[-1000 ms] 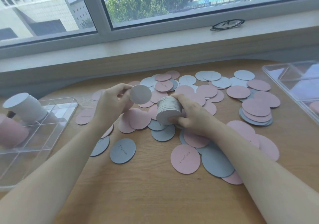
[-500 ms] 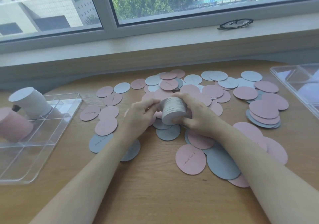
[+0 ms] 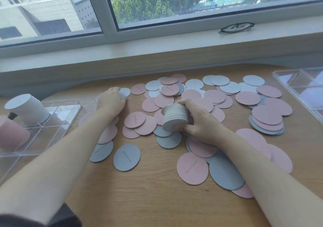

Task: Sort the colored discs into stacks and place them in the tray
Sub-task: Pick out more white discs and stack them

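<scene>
Pink, grey and pale discs lie scattered over the wooden table point(image 3: 157, 200). My right hand point(image 3: 199, 121) grips a stack of pale discs point(image 3: 174, 119) held on its side above the pile. My left hand point(image 3: 111, 100) reaches to the far left of the pile, with its fingers on a pale disc point(image 3: 125, 92) lying on the table. A clear tray point(image 3: 68, 116) with compartments sits at the left; a white stack point(image 3: 26, 110) and a pink stack point(image 3: 12, 134) lie in it.
A second clear tray point(image 3: 300, 87) stands at the right edge of the table. A window sill runs behind the table, with black glasses point(image 3: 236, 27) on it. A large grey disc point(image 3: 127, 157) and a pink disc point(image 3: 192, 168) lie near the front.
My left hand has left the stack and reached out to the far left onto a pale disc. My right hand keeps the stack in about the same place.
</scene>
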### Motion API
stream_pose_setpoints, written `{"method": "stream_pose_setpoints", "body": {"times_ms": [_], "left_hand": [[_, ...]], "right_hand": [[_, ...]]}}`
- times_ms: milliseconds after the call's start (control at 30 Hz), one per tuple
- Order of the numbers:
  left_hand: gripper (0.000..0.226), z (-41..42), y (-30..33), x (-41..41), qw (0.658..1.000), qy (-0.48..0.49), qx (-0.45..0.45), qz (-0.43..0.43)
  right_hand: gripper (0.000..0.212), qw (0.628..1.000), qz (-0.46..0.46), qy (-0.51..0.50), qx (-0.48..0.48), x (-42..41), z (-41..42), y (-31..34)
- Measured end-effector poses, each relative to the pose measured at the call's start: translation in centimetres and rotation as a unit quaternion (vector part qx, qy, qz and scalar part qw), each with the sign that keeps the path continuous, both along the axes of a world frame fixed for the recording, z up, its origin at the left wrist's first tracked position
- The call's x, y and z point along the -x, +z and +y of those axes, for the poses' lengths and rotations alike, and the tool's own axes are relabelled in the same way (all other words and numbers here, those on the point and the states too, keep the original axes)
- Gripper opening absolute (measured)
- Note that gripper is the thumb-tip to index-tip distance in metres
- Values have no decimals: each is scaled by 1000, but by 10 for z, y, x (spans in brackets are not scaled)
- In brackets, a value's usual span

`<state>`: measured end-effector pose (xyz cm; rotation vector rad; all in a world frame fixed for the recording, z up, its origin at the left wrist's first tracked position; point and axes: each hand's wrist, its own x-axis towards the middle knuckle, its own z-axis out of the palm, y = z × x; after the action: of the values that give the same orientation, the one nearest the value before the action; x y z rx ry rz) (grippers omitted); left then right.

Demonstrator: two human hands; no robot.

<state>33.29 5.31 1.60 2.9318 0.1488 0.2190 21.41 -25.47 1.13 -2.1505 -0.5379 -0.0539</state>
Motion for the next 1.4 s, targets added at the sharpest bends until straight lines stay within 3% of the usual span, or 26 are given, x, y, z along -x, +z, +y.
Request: {"method": "stream_pose_setpoints", "body": {"times_ms": [167,300,400,567,700,833,1000,1067,1233,1400], "left_hand": [[37,5,4,-5,998,-9,-67,-21],[27,12,1,8,988,-44,-103,-105],[15,11,-1,26,979,-84,-67,-173],[27,-19,6,64,958,-130,50,-249],[24,-62,12,92,946,-169,160,-226],[22,-97,8,110,930,-208,281,-116],[57,-108,-1,120,901,-226,371,-2],[65,-112,-5,128,902,-256,348,29],[83,-116,-5,123,927,-266,263,11],[89,-120,-4,128,936,-270,226,25]], "right_hand": [[70,1000,-3,8,4,0,2,2],[70,1000,-7,2,0,2,3,2],[68,1000,-2,-7,-4,2,3,4],[71,1000,7,-17,-7,4,4,6],[75,1000,10,-12,-12,5,4,6],[76,1000,9,-16,-8,4,3,6],[69,999,30,-18,5,3,2,2],[77,999,24,-11,24,3,2,2],[93,998,39,6,41,1,1,4],[91,998,27,11,47,3,3,6]]}}
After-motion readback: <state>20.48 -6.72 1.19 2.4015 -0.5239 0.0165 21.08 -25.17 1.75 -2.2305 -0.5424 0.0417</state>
